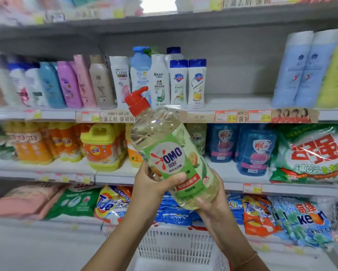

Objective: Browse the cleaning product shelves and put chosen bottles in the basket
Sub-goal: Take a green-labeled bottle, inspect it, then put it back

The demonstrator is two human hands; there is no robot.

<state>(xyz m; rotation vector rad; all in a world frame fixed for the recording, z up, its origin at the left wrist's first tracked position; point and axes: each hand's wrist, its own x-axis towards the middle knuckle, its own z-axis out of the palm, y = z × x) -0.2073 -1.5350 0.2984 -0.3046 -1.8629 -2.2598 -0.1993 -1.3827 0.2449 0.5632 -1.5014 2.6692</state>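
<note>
At centre frame, held up before the shelves in both hands: OMO bottle (170, 153), clear, full of pale yellow liquid, green label toward the camera, tilted with red pump cap (138, 100) pointing to the upper left. Left hand (152, 184) wrapped round the lower part of the label, fingers (145, 171) curled about the bottle's left side, thumb (174, 178) pressed across the front. Right hand (213, 210) cupped under the base at lower right, its fingers clamped on the bottom edge; thin bracelet (248, 258) on that wrist.

Bottom centre, below the bottle and apart from it: white mesh basket (176, 243), inside mostly out of view.

Behind, on the middle shelf: yellow jug (101, 147) at left, blue refill pouches (256, 151) at right, large green-and-white detergent bag (310, 153) at far right. One shelf up: row of shampoo bottles (179, 83), white ones with blue caps just right of the pump cap. Lower shelf: Tide bags (109, 202) left of the forearms, orange and blue packs to the right. Left edge of the frame blurred.
</note>
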